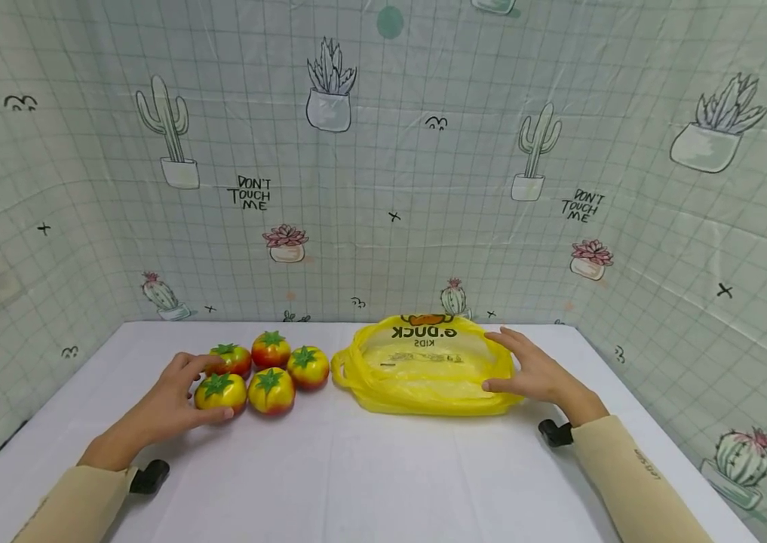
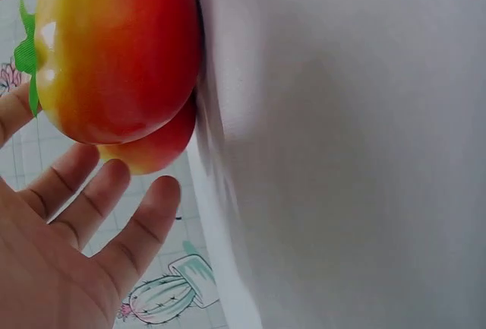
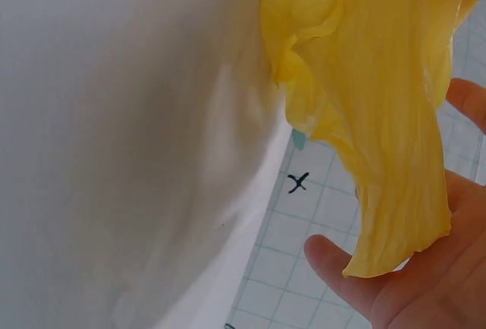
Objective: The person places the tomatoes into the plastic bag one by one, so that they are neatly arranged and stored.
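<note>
Several red-and-yellow toy tomatoes with green leaf tops stand in a cluster at the left. My left hand reaches round the front-left tomato, its thumb at the near side and fingers over toward the tomato behind. In the left wrist view, loosely spread fingers lie beside the nearest tomato, with part of another below it. A yellow plastic bag lies with its mouth spread wide. At its right end my right hand has its fingers spread; a strip of the bag hangs across the palm.
A white-covered table carries everything. Cactus-print cloth stands behind and at both sides. The bag's left handle loop lies close to the rightmost tomato.
</note>
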`<state>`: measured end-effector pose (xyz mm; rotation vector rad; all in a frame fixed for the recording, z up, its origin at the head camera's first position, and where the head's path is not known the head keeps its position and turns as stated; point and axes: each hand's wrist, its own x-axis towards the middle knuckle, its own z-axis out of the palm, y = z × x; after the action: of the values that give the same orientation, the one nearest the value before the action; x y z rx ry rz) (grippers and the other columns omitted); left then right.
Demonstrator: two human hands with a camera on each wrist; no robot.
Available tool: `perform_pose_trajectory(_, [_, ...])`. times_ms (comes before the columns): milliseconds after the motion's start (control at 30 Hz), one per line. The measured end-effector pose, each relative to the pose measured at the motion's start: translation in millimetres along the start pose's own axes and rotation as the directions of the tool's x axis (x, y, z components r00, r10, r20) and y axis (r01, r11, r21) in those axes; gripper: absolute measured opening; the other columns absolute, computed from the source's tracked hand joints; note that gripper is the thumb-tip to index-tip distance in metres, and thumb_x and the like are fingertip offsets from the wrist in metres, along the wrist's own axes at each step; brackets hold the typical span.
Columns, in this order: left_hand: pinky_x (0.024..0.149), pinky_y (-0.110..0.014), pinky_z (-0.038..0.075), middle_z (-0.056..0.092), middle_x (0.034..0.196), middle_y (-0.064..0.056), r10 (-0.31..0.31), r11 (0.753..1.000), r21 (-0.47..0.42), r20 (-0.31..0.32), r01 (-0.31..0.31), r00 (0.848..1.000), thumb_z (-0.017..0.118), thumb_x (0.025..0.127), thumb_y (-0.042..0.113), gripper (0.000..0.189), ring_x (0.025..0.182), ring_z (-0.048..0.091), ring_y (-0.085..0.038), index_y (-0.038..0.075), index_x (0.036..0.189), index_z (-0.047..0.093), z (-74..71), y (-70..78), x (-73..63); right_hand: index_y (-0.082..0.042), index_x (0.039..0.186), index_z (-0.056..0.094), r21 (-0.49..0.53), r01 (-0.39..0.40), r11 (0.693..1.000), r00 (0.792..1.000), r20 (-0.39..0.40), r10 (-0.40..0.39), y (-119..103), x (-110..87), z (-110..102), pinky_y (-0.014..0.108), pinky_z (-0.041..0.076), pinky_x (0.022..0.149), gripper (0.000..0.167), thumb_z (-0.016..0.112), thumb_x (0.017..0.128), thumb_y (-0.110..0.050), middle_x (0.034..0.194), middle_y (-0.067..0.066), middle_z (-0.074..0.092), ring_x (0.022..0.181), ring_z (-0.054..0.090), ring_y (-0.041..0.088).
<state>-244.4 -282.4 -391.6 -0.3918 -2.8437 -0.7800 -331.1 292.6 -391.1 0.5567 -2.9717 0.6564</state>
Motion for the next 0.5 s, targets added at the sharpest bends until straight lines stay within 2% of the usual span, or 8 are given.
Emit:
perform_pose_trajectory(233, [0.075, -0.040, 0.047, 0.039, 0.113, -0.015, -0.030, 0.999, -0.031, 0.028, 0.031, 0.999, 0.080, 0.072, 0.044, 0.071, 0.102, 0.047, -0.032, 0.012, 0.127, 0.048, 0.9, 0.9, -0.5, -0.019, 0.146, 0.038, 0.004, 0.018, 1.000, 1.000, 0.002, -0.018, 0.0, -1.1, 3.0, 0.072, 0.027, 0.096, 0.091, 0.073, 0.072, -0.059, 0.154, 0.016, 0.022, 0.136, 0.025, 0.045])
perform_pose_trajectory(500, [0.085, -0.055, 0.047, 0.040, 0.113, -0.016, -0.031, 0.999, -0.043, 0.051, 0.033, 0.998, 0.081, 0.073, 0.041, 0.070, 0.100, 0.050, -0.033, 0.012, 0.128, 0.049, 4.2, -0.4, 0.1, -0.019, 0.145, 0.039, -0.029, 0.009, 1.000, 1.000, -0.010, -0.009, 2.4, -3.8, 3.4, 0.072, 0.030, 0.095, 0.086, 0.072, 0.075, -0.057, 0.152, 0.017, 0.025, 0.134, 0.030, 0.045])
